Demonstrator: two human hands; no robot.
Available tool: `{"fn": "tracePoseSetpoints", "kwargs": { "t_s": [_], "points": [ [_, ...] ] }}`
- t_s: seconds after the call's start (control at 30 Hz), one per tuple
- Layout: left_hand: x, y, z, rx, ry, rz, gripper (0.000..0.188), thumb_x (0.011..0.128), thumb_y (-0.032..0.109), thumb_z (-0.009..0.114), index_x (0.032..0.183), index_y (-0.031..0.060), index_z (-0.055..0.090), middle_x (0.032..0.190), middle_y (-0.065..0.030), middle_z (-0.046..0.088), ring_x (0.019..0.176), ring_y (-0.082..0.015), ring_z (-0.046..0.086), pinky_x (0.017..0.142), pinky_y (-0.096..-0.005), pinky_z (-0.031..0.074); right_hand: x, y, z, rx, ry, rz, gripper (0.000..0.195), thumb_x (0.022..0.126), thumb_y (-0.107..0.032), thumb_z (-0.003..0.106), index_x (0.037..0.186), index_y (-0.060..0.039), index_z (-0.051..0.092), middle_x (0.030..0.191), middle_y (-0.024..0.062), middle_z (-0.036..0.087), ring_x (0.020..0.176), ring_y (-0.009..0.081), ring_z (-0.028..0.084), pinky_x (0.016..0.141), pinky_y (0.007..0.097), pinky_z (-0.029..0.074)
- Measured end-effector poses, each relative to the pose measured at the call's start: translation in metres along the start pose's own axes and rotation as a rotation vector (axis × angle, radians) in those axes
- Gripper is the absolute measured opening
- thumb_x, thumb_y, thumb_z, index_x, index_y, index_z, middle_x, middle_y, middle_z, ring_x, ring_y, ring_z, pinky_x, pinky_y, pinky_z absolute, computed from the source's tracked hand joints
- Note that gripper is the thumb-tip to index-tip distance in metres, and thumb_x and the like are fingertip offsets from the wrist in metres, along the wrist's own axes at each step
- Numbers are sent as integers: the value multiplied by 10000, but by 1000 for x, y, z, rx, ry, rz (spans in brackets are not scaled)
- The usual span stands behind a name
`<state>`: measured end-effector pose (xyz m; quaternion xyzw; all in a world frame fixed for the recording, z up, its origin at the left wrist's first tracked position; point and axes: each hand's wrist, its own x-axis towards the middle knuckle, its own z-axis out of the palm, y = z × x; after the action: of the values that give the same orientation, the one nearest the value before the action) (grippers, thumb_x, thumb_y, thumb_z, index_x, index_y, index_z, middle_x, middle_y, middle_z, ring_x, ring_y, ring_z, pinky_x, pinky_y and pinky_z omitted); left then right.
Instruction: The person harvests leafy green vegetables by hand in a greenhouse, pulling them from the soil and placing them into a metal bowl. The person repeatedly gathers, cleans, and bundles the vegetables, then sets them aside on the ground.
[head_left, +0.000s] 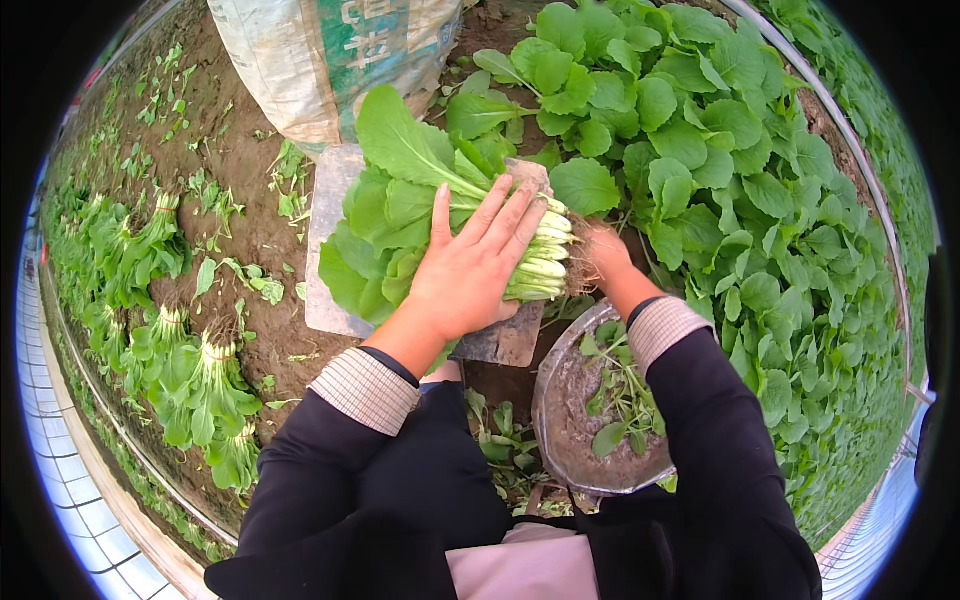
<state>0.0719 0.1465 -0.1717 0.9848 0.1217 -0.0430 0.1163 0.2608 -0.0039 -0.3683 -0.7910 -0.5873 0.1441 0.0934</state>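
A bunch of leafy greens (397, 202) lies on its side over a flat worn board (330, 300), leaves to the left, pale stems and brown roots to the right. My left hand (484, 259) rests flat across the stems, fingers spread, the thumb side partly hidden below. My right hand (606, 255) is at the root end, its fingers largely hidden behind the roots, so its grip cannot be made out. Below it stands a round basin (551, 420) holding soil and a few loose green plants (619, 397).
A printed woven sack (281, 67) stands beyond the board. Growing greens (750, 195) fill the right side. On the soil (277, 345) at left lie several tied bunches of greens (214, 375) and scattered leaves. Curved pipes edge the bed.
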Motion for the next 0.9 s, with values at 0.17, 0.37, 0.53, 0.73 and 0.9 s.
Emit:
{"fn": "tracePoseSetpoints", "kwargs": {
  "t_s": [0.17, 0.37, 0.53, 0.73, 0.9],
  "points": [
    [-5, -5, 3, -20, -37, -47, 1054, 527, 398, 777, 1409, 160, 250, 1439, -62, 269, 1359, -215, 208, 1040, -607, 91, 52, 6, -67, -407, -556, 222, 281, 814, -150, 489, 1035, -36, 620, 1183, 183, 545, 1148, 281, 482, 976, 415, 338],
    [1, -6, 8, -59, -45, -28, 1072, 519, 416, 778, 1409, 145, 246, 1445, -81, 252, 1365, -241, 184, 1036, -613, 84, 27, 40, -48, -954, -579, 365, 356, 884, -217, 429, 1170, -39, 543, 1152, 145, 570, 1095, 315, 500, 1008, 507, 251],
    [0, -5, 9, -58, -31, -25, 1075, 520, 420, 776, 1411, 144, 241, 1454, -85, 235, 1370, -244, 170, 1035, -614, 84, 5, 72, -37, -802, -295, 375, 165, 853, -178, 444, 945, -107, 562, 927, 110, 631, 884, 241, 597, 827, 402, 373],
    [0, -7, 9, -63, -15, -32, 1059, 520, 408, 774, 1406, 155, 252, 1452, -75, 240, 1366, -243, 184, 1040, -602, 80, -4, 48, -31, -665, -304, 501, 152, 851, -165, 455, 943, -105, 560, 863, 68, 658, 776, 207, 631, 759, 395, 403],
    [-3, -5, 10, -73, 31, -40, 1033, 523, 399, 754, 1403, 176, 262, 1449, -56, 249, 1363, -231, 194, 1047, -591, 79, -24, 32, -80, -604, -325, 466, 140, 827, -148, 481, 938, -96, 549, 873, 75, 637, 814, 225, 617, 758, 390, 423]
  ]
}}
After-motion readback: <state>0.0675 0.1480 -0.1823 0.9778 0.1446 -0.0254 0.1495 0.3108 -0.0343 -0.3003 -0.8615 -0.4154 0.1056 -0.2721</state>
